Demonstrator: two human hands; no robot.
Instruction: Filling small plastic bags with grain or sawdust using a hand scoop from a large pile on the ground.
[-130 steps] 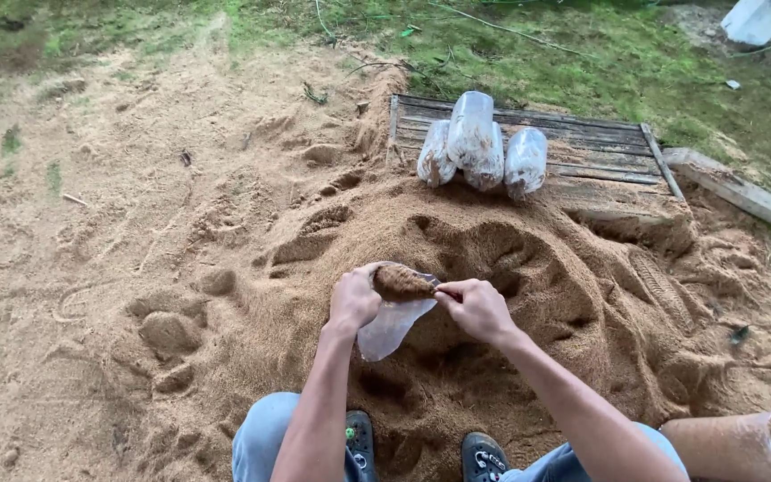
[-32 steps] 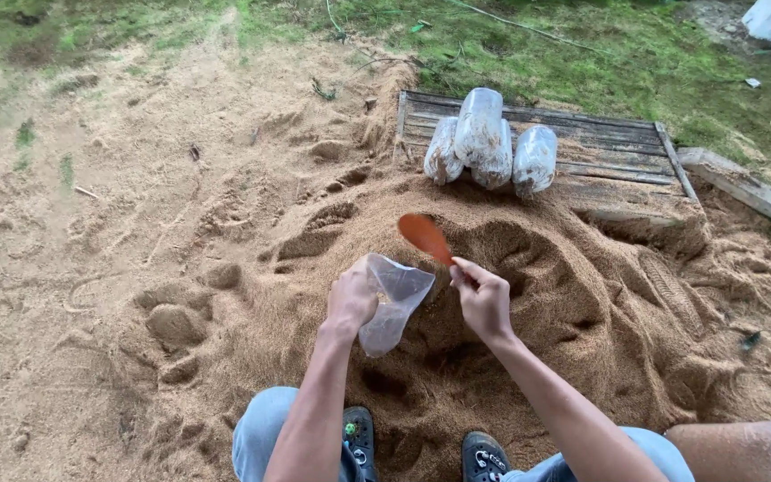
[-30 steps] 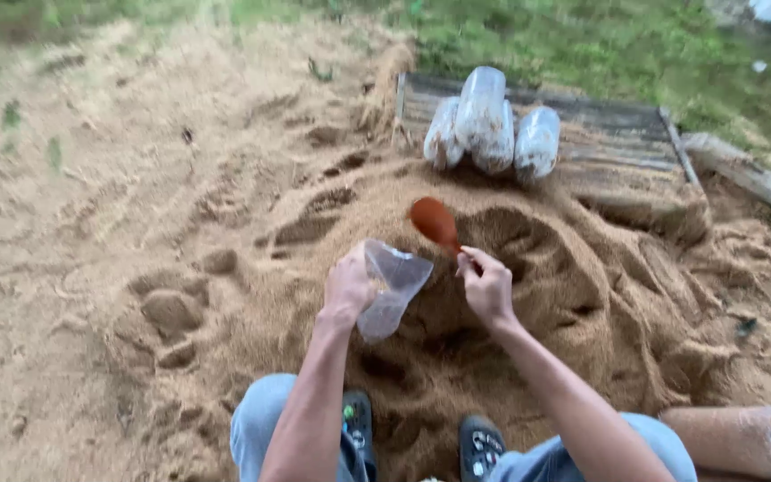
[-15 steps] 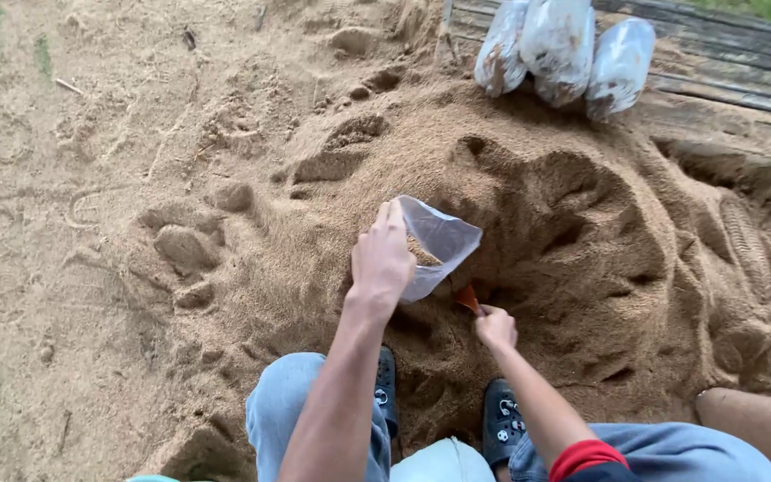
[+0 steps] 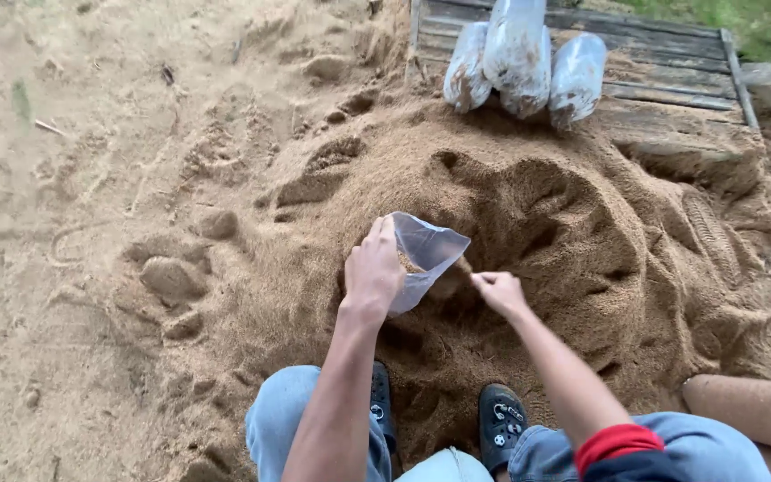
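Sawdust heap point(image 5: 528, 205) outdoors, on sandy ground beside a wooden pallet point(image 5: 662, 89).

My left hand point(image 5: 372, 272) grips the rim of a clear plastic bag point(image 5: 426, 254), holding it open and tilted just above the heap, a little sawdust inside. My right hand point(image 5: 497, 290) is closed beside the bag's lower end; I cannot tell what it holds. Three filled bags point(image 5: 519, 62) lean on the pallet.
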